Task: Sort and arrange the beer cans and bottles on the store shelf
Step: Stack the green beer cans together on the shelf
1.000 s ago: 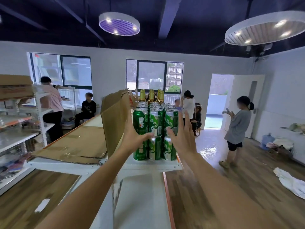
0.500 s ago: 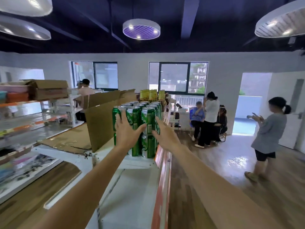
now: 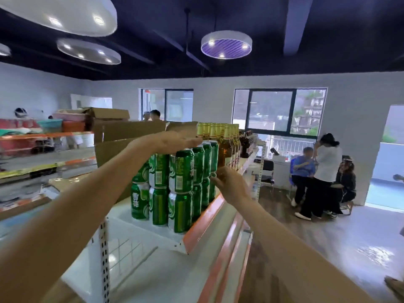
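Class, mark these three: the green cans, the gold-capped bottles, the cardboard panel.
green cans (image 3: 181, 171), head view, label of the front upper can.
gold-capped bottles (image 3: 224, 152), head view, amber body of the nearest bottle.
cardboard panel (image 3: 131, 130), head view, flat brown face.

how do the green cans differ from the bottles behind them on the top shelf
The cans are green and squat; the bottles are amber with gold foil necks and stand taller. The cans are stacked two high, while the bottles stand in a single layer. The cans sit at the near end of the shelf, the bottles farther along it. Both stand upright in tight rows on the same shelf.
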### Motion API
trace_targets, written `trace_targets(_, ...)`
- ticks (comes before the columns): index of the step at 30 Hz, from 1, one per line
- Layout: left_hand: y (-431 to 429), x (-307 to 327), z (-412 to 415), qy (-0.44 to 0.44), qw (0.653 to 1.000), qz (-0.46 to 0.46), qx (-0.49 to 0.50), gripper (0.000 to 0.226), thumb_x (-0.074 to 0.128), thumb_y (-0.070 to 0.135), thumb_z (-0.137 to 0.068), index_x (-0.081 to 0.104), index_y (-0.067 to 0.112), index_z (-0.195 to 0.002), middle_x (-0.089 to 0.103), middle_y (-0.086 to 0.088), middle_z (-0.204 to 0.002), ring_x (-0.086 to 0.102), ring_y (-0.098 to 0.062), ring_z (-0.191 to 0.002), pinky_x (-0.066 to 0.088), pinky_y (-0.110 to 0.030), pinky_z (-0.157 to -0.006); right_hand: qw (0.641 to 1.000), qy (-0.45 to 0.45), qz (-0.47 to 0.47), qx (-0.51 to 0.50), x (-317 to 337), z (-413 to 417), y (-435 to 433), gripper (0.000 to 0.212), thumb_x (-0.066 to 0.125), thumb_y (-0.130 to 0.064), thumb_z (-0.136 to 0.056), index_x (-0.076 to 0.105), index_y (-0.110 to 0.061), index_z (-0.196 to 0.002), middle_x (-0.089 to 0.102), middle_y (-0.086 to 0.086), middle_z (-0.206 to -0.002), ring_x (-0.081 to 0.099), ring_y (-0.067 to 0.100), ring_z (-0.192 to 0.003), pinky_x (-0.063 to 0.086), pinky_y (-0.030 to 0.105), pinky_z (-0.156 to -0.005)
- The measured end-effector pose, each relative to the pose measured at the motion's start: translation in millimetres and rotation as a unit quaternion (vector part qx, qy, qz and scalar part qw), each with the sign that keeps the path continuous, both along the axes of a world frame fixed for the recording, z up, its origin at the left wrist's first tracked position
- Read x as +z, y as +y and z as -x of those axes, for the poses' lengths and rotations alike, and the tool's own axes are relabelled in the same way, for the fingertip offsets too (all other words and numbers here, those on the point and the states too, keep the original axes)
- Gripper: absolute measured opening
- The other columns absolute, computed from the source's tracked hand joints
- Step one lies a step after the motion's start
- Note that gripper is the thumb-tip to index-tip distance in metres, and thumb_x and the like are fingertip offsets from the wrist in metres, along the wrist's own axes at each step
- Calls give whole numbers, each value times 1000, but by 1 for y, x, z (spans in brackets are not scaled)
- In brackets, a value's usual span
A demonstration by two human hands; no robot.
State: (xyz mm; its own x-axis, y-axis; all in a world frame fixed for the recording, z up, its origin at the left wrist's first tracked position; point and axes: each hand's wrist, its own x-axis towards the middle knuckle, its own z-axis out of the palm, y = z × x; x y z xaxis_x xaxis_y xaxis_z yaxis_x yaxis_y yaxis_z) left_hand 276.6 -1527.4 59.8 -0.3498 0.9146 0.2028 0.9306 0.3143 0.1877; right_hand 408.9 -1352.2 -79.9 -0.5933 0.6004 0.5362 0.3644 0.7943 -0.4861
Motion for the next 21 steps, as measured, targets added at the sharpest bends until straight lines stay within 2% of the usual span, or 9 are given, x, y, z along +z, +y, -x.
trace_targets(3,24,1,-4,21,996,65,55,83,22,75,-93,35,21,-155,28,-7,-163,28,-26,-148,18,-45,-121,998,-17,51,36,-1,10,47,59,74,-39,-87,54,-11,-135,67,4,-120,66,19,-101,56,43,-93)
trace_targets(6,36,2,-11,14,991,84,103,82,27,73,-94,28,21,-158,21,-7,-166,20,-25,-152,13,-45,-122,988,-44,119,91,-7,19,87,75,78,-31,-85,41,-7,-146,64,8,-128,62,20,-108,51,38,-100)
trace_targets(8,39,3,-14,12,987,99,122,79,27,70,-96,25,21,-158,18,-7,-166,18,-24,-152,11,-45,-124,984,-73,103,127,-21,39,123,94,83,-44,-73,36,-17,-149,63,4,-129,62,21,-112,52,44,-101)
trace_targets(10,41,5,-17,0,983,113,144,76,26,66,-98,20,21,-159,14,-4,-167,15,-22,-153,9,-43,-123,978,-101,73,169,-42,79,179,104,82,-54,-61,33,-27,-148,62,-1,-129,62,22,-116,56,47,-95)
trace_targets(13,41,5,-26,-49,976,100,189,75,29,64,-99,14,23,-160,11,-1,-168,16,-21,-153,10,-43,-123,957,-159,43,240,-25,95,191,113,89,-40,-66,20,-30,-155,56,1,-140,56,28,-127,53,49,-99)
trace_targets(16,43,6,-36,-64,961,86,253,92,32,79,-88,13,25,-160,11,0,-168,16,-22,-153,11,-45,-123,937,-173,46,299,7,66,162,93,81,-29,-83,24,-19,-156,50,5,-148,50,30,-134,43,43,-110)
trace_targets(18,49,11,-44,-61,948,96,299,123,33,99,-64,15,25,-161,12,-1,-168,17,-24,-153,12,-46,-122,920,-181,62,342,10,61,165,75,74,-25,-90,34,-13,-152,51,9,-147,50,30,-133,42,42,-110)
trace_targets(19,54,11,-48,-55,940,103,321,128,34,101,-59,16,25,-161,12,-1,-168,16,-24,-153,13,-46,-122,912,-182,67,360,9,60,168,71,72,-24,-92,36,-13,-151,53,10,-145,51,30,-131,44,43,-107)
trace_targets(21,64,4,-51,-39,925,101,365,114,42,89,-70,15,25,-161,13,-1,-168,18,-24,-153,15,-47,-123,900,-163,81,397,4,64,178,65,72,-23,-92,41,-15,-149,57,7,-138,55,28,-125,48,40,-101)
